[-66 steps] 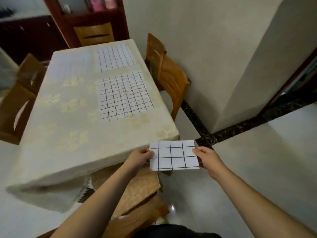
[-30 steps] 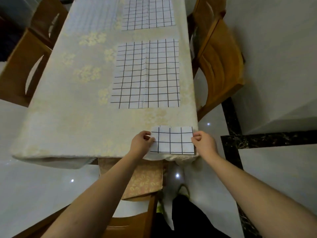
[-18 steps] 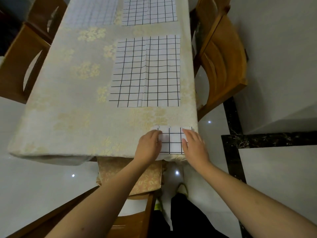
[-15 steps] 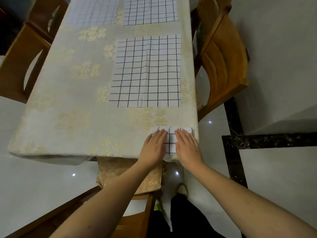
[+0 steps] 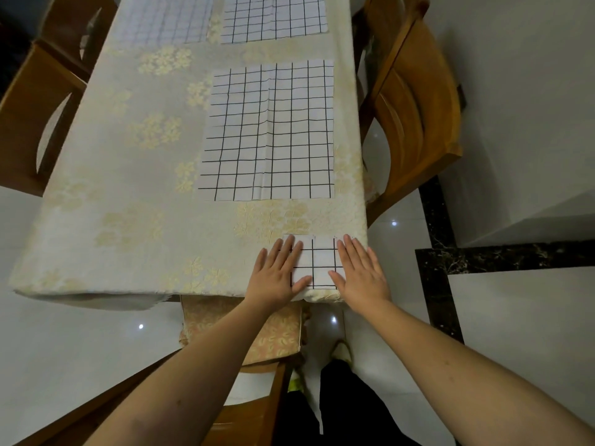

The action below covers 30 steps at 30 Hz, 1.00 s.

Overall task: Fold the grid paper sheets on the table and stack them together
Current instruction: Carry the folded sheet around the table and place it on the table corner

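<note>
A small folded grid paper (image 5: 318,262) lies at the near right corner of the table (image 5: 135,194). My left hand (image 5: 278,273) lies flat on its left part with straight fingers. My right hand (image 5: 359,272) presses flat on its right part. Between the hands a strip of the paper shows. Farther up the table a large unfolded grid sheet (image 5: 270,130) lies flat with a crease down its middle. Two more grid sheets lie at the far end, one dark-lined (image 5: 273,17) and one faint-lined (image 5: 165,19).
A cream flowered cloth covers the table. Wooden chairs stand at the right (image 5: 415,104), at the left (image 5: 35,111) and right below me, with a patterned cushion (image 5: 244,329). The floor is glossy white with a black marble strip (image 5: 502,255).
I carried the folded paper from the air down onto the table corner. Both hands let go of its edges, went flat on it, then slid apart a little toward its sides.
</note>
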### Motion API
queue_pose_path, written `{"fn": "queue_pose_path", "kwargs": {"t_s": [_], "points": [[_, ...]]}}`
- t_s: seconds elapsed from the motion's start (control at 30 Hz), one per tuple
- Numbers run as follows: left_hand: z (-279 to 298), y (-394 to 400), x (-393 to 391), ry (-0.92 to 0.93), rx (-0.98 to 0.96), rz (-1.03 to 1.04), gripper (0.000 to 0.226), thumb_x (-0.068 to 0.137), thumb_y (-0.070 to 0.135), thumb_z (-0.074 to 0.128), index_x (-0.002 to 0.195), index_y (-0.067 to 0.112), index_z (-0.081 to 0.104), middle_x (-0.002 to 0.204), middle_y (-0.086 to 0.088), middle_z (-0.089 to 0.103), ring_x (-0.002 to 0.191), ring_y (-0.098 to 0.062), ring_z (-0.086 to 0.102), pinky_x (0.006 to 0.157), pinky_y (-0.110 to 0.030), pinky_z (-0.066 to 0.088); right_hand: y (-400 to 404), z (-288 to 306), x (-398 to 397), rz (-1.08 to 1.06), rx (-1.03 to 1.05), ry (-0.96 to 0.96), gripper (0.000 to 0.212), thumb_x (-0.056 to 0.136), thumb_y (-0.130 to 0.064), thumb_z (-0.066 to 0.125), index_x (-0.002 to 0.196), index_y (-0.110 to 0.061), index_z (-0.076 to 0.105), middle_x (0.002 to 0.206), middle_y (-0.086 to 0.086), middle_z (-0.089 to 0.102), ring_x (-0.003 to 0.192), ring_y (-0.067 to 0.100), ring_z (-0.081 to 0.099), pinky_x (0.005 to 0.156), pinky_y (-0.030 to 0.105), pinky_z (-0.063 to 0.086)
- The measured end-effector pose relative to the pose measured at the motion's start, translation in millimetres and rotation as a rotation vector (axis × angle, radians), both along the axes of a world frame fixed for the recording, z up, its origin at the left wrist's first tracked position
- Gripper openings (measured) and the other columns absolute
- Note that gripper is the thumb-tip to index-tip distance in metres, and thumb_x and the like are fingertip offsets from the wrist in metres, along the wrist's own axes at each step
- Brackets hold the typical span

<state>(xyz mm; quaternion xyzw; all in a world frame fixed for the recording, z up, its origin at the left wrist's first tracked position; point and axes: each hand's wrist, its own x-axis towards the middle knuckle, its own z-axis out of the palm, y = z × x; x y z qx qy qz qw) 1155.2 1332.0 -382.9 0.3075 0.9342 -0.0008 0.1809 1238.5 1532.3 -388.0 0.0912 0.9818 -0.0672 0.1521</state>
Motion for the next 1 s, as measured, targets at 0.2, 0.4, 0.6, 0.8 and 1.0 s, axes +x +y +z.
{"fn": "queue_pose_path", "kwargs": {"t_s": [0.2, 0.4, 0.6, 0.8, 1.0], "points": [[4, -8, -7, -0.021, -0.034, 0.021, 0.079, 0.091, 0.073, 0.01, 0.151, 0.03, -0.018, 0.158, 0.007, -0.024, 0.145, -0.017, -0.022, 0.119, -0.042, -0.008, 0, 4, 0, -0.014, -0.018, -0.021, 0.075, 0.091, -0.061, -0.006, 0.149, -0.016, -0.019, 0.158, 0.002, -0.022, 0.145, 0.015, -0.023, 0.118, 0.035, -0.012], [35, 4, -15, -0.068, 0.05, 0.065, 0.064, 0.097, 0.048, 0.04, 0.151, 0.022, 0.018, 0.162, -0.003, 0.01, 0.149, -0.023, 0.005, 0.12, -0.044, 0.009, 1, 28, -12, 0.012, -0.084, -0.039, 0.07, 0.1, -0.054, 0.021, 0.154, -0.014, 0.001, 0.162, 0.006, -0.004, 0.148, 0.02, -0.007, 0.119, 0.036, -0.007], [80, -15, 2, 0.055, -0.09, 0.152, 0.047, 0.1, 0.04, 0.035, 0.141, 0.019, 0.04, 0.149, -0.006, 0.039, 0.135, -0.027, 0.037, 0.107, -0.044, 0.034, -17, 58, -15, 0.047, -0.108, 0.023, 0.061, 0.1, -0.048, 0.029, 0.153, -0.02, 0.017, 0.161, 0.006, 0.013, 0.148, 0.025, 0.006, 0.119, 0.04, -0.002], [117, -65, 36, 0.067, -0.086, 0.312, 0.045, 0.1, 0.043, 0.037, 0.138, 0.02, 0.042, 0.142, -0.004, 0.046, 0.124, -0.025, 0.049, 0.1, -0.042, 0.043, -68, 86, -22, 0.177, -0.162, -0.03, 0.052, 0.099, -0.045, 0.035, 0.145, -0.02, 0.036, 0.153, 0.005, 0.031, 0.139, 0.026, 0.029, 0.114, 0.04, 0.021], [137, -127, 82, 0.121, -0.067, 0.527, 0.047, 0.097, 0.05, 0.036, 0.137, 0.026, 0.041, 0.14, 0.0, 0.048, 0.126, -0.024, 0.047, 0.099, -0.042, 0.043, -136, 111, -24, 0.391, -0.146, -0.007, 0.052, 0.099, -0.048, 0.031, 0.14, -0.019, 0.042, 0.139, 0.006, 0.048, 0.125, 0.027, 0.045, 0.101, 0.04, 0.035]]}}
